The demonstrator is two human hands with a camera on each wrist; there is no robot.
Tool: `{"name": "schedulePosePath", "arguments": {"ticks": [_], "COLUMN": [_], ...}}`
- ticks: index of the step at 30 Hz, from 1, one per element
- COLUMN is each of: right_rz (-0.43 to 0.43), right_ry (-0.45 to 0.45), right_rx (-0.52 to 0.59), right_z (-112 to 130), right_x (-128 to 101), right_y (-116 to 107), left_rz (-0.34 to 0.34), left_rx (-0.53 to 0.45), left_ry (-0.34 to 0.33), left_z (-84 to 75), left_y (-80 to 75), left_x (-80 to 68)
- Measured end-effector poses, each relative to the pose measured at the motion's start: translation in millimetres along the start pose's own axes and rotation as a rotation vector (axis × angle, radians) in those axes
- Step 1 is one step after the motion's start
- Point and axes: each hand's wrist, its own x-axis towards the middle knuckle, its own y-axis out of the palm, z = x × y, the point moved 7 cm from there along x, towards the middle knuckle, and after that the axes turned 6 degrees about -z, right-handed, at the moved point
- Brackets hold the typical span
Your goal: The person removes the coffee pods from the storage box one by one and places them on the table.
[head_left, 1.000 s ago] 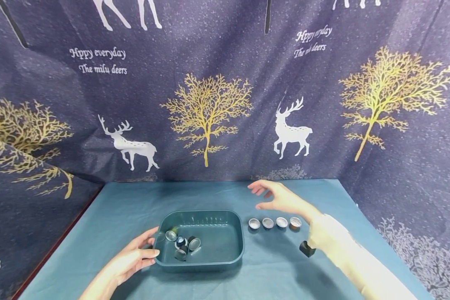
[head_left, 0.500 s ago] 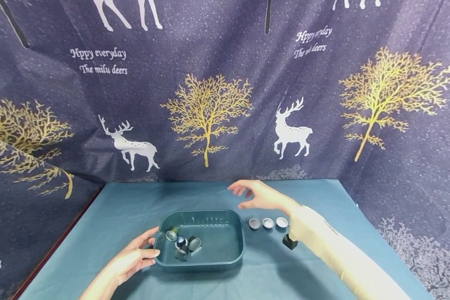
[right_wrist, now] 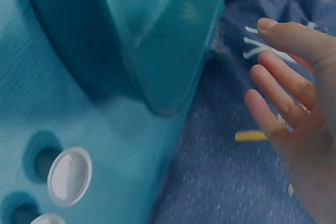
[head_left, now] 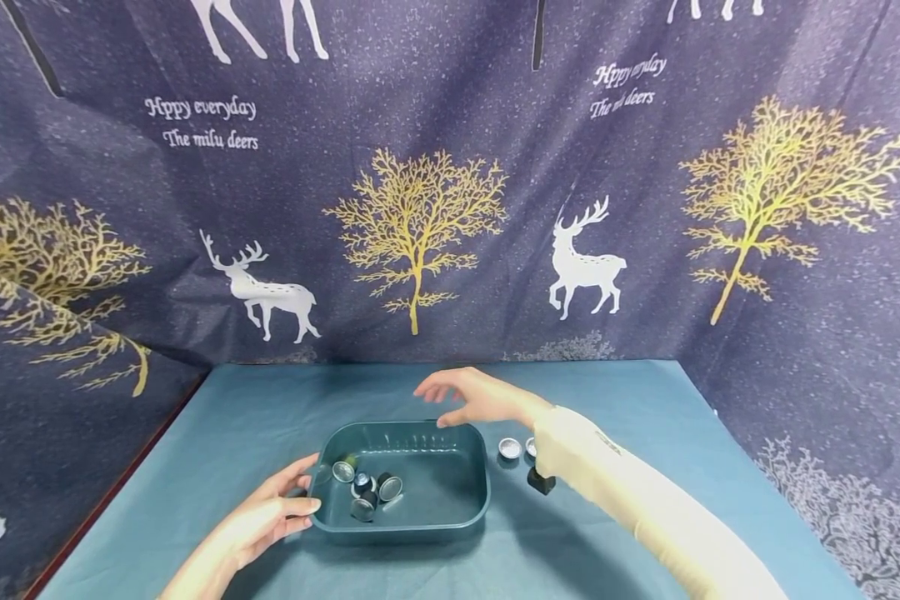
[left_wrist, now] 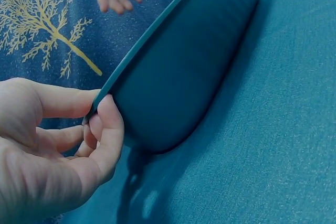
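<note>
A dark teal plastic tub (head_left: 442, 487) stands on the table, with several coffee capsules (head_left: 390, 487) lying together in its left half. My left hand (head_left: 258, 517) pinches the tub's left rim; in the left wrist view the thumb and fingers (left_wrist: 107, 140) close round that edge. My right hand (head_left: 480, 396) hovers over the back right of the tub, its fingers relaxed and nothing held. In the right wrist view the fingers (right_wrist: 283, 80) are spread loosely, apart from the tub wall. Right of the tub stands a silver-lidded capsule (head_left: 509, 448), and beside it another is partly covered by the right sleeve.
A teal cloth (head_left: 270, 408) covers the table. Behind it hangs a dark blue curtain (head_left: 450, 100) printed with deer and trees. A small black block (head_left: 542, 480), apparently worn at the right wrist, hangs below the sleeve (head_left: 607, 467).
My right hand has moved left from above the row of capsules to over the tub's back right. Its sleeve now covers more of the row. My left hand has stayed on the rim.
</note>
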Motion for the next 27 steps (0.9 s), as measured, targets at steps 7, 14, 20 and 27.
{"name": "schedulePosePath", "arguments": {"ticks": [7,14,20,27], "right_rz": [0.133,0.185,0.234,0.318], "right_ry": [-0.069,-0.122,-0.175,-0.186], "right_rx": [-0.037,-0.030,-0.051,-0.047], "right_z": [17.8,23.9,29.6,30.9], "right_x": [19.8,34.9,50.1,62.6], "right_y": [24.7,39.2,50.5,70.0], "left_rz": [0.015,-0.010,-0.017,-0.006], "left_rx": [-0.015,-0.001,-0.006,-0.016], "left_ry": [-0.008,-0.037,-0.041,-0.037], "left_z": [-0.8,0.4,0.6,0.4], "left_y": [1.3,-2.3,-1.7,-1.3], "left_x": [0.5,1.5,2.4,2.0]}}
